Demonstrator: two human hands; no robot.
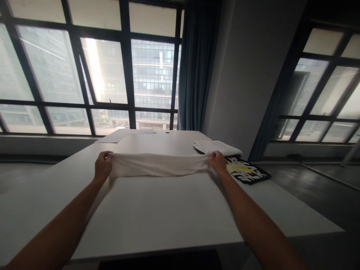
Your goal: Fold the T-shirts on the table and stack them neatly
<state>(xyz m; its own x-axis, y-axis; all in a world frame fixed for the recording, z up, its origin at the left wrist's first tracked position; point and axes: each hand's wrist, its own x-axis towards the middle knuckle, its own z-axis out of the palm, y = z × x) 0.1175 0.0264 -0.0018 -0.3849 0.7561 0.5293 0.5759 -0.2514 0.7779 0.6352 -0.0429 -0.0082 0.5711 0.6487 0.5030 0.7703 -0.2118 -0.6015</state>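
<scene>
A white cloth (160,165) is stretched sideways between my two hands above the white table (157,213). My left hand (103,165) pinches its left upper corner, fingers closed. At the other end, my right hand (218,162) grips the right upper corner with thumb and fingers pressed together. The cloth hangs in a shallow band with soft creases, its lower edge close to the tabletop. Whether it is a garment or a plain piece of fabric I cannot tell.
Right of my right hand lies a folded white cloth (219,147) beside a black fabric piece (247,170) with white and yellow print. Paper sheets (112,138) rest at the far left of the table. Beyond stand windows (152,75) and a blue curtain (195,67).
</scene>
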